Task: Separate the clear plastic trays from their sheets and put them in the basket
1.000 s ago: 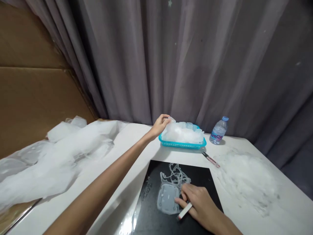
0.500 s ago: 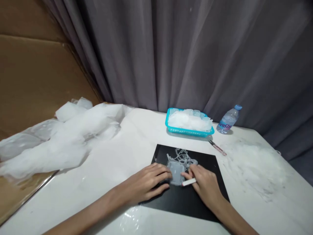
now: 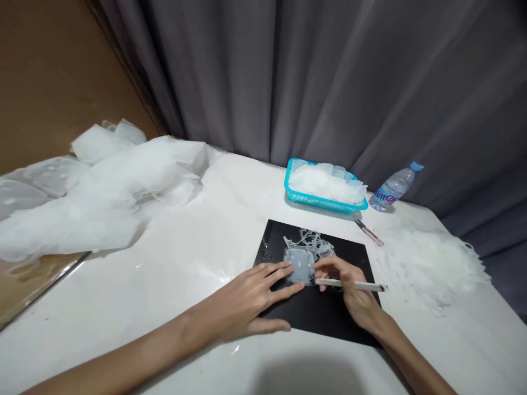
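Observation:
A translucent, rounded-square plastic piece [image 3: 300, 262] lies flat on a black board [image 3: 321, 315]. My left hand [image 3: 251, 293] rests with its fingers stretched out, the fingertips pressing on the piece's left and lower edges. In my right hand [image 3: 356, 293] is a slim white pen-like tool [image 3: 364, 286], held nearly level. Its left end meets the lower right corner of the piece; the exact tip is too small to make out. Thin, curly translucent strips [image 3: 310, 241] lie along the piece's upper side on the board.
Behind the board stands a blue basket [image 3: 325, 205] full of translucent pieces. A water bottle [image 3: 393, 189] and pliers-like cutters [image 3: 369, 232] are to its right. Translucent scraps [image 3: 436, 266] cover the right side of the table. A pile of white plastic bags [image 3: 111, 192] lies left.
My right hand has turned the white tool so its length points right, with its end at the piece's corner. My left fingers have spread further over the piece. The view has shifted.

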### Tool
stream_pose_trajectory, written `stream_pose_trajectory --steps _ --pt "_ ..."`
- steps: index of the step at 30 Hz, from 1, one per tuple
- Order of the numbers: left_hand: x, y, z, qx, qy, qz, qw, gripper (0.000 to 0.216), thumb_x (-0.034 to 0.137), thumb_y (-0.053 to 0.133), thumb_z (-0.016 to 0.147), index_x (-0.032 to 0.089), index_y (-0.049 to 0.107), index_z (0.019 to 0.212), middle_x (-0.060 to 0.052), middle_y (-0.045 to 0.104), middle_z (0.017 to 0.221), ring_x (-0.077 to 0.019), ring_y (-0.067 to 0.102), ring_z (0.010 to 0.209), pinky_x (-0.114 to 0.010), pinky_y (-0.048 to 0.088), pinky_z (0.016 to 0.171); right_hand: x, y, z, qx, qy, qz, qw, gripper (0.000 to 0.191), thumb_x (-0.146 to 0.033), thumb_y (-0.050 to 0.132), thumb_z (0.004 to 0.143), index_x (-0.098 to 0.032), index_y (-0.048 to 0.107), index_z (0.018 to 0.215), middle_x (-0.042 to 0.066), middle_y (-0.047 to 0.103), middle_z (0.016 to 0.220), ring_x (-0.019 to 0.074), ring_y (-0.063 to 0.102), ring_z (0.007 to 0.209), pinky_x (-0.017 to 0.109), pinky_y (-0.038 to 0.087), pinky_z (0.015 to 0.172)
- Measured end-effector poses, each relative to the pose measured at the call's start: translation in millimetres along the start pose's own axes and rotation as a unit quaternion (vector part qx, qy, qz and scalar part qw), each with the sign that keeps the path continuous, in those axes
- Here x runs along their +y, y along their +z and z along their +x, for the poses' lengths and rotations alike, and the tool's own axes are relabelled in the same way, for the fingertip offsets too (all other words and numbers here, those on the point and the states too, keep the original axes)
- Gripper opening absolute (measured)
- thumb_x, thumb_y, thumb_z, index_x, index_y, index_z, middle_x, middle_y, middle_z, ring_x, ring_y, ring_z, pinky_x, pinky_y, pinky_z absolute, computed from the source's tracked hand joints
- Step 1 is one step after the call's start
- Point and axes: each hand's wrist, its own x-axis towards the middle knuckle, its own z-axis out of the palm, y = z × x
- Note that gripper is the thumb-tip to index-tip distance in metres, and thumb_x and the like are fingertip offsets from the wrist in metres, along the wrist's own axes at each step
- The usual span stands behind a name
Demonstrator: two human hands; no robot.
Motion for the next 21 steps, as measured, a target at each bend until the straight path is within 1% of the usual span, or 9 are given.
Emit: stream_pose_trajectory --steps 2,3,4,6,10,14,21 --pt "0.2 1.1 -0.1 -0.005 -0.003 -0.001 1.0 0.07 0.057 0.061 0.097 0.026 0.043 0.157 -0.014 0.046 0.159 -0.0364 0.052 0.14 -0.048 0.046 0.111 -1.9 0.8 2.7 -0.013 0.017 -0.026 0.999 0.041 -0.054 0.043 0.106 -0.023 0.069 0.1 0.003 0.067 0.088 0.0186 0.065 0.083 0.032 0.049 0.08" --pt "0.2 1.4 0.1 -0.008 -0.006 -0.001 1.0 0.069 0.057 0.061 0.097 0.026 0.043 0.157 -0.014 0.046 0.159 -0.0364 0.052 0.14 -0.049 0.046 0.112 -3.1 0.9 3.9 -0.014 0.022 -0.043 0.999 0.03 -0.047 0.053 0.104 -0.023 0.069 0.095 0.002 0.067 0.089 0.0183 0.065 0.086 0.03 0.049 0.081" --pt "0.1 1.6 0.3 -0.009 -0.01 -0.003 1.0 0.069 0.057 0.061 0.097 0.026 0.044 0.156 -0.014 0.046 0.159 -0.0365 0.051 0.14 -0.049 0.046 0.112 -4.1 0.7 4.9 -0.014 0.026 -0.054 0.998 0.022 -0.041 0.061 0.102 -0.023 0.069 0.093 0.002 0.068 0.09 0.0178 0.065 0.086 0.029 0.049 0.08" --pt "0.2 1.8 0.9 -0.01 -0.02 -0.009 1.0 0.067 0.058 0.06 0.097 0.025 0.047 0.154 -0.014 0.046 0.159 -0.037 0.051 0.141 -0.05 0.046 0.112 -5.0 0.1 5.6 -0.024 0.034 -0.053 0.998 0.013 -0.035 0.068 0.098 -0.023 0.07 0.093 0.001 0.068 0.093 0.0162 0.065 0.085 0.027 0.049 0.078" --pt "1.2 1.8 1.0 -0.025 -0.036 -0.019 0.999 0.066 0.06 0.057 0.098 0.026 0.048 0.154 -0.016 0.044 0.16 -0.0381 0.05 0.142 -0.053 0.048 0.11 -2.2 -1.3 3.5 -0.059 0.033 -0.039 0.997 0.009 -0.031 0.067 0.098 -0.023 0.071 0.098 0.001 0.07 0.097 0.0152 0.066 0.087 0.026 0.052 0.082" --pt "1.5 3.1 -0.4 -0.012 -0.045 -0.044 0.998 0.065 0.06 0.057 0.098 0.03 0.047 0.154 -0.013 0.042 0.161 -0.0376 0.049 0.143 -0.054 0.046 0.112 -1.1 -1.1 1.9 -0.062 0.022 -0.044 0.997 0.011 -0.031 0.065 0.1 -0.022 0.071 0.1 0.003 0.071 0.102 0.0162 0.068 0.09 0.028 0.054 0.084" --pt "1.5 8.5 -2.1 -0.001 -0.056 -0.072 0.996 0.065 0.059 0.061 0.096 0.03 0.048 0.154 -0.012 0.041 0.162 -0.0394 0.045 0.145 -0.056 0.045 0.113 -3.7 2.4 0.0 -0.073 -0.012 -0.093 0.993 0.016 -0.032 0.059 0.103 -0.022 0.07 0.098 0.004 0.074 0.099 0.0178 0.07 0.092 0.03 0.056 0.087"
